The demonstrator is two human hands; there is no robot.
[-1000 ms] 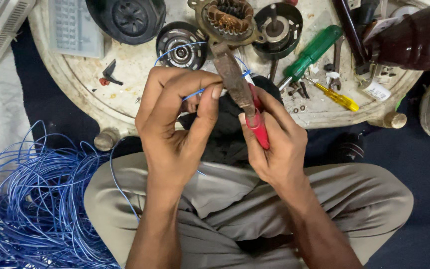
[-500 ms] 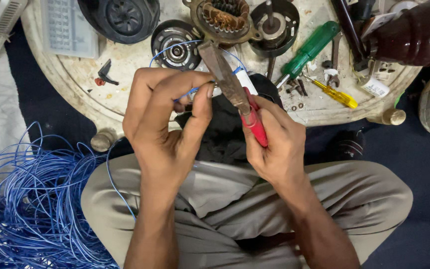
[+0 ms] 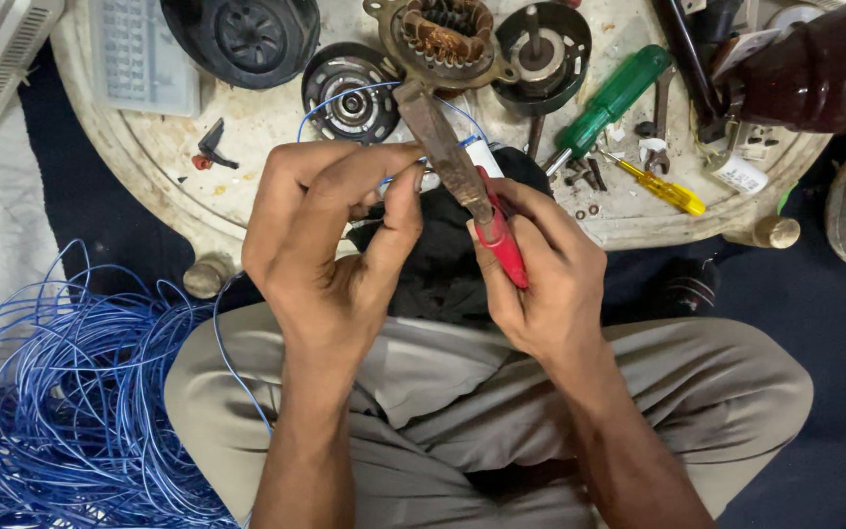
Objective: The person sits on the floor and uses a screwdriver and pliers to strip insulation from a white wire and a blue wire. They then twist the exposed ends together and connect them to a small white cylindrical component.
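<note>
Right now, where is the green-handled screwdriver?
In the head view, the green-handled screwdriver lies on the round work board, upper right, between the dark motor end cap and the yellow screwdriver.

Two hands: left hand (image 3: 330,245), right hand (image 3: 540,274). One pair of pliers (image 3: 467,186) (red grips). Two screwdrivers near the table's (image 3: 149,167) right edge: a green one (image 3: 609,103), a yellow one (image 3: 663,188). One wound stator (image 3: 447,34) at the far edge, flanked by two round motor parts (image 3: 350,93) (image 3: 540,44). One heap of blue wire (image 3: 61,392).
</note>
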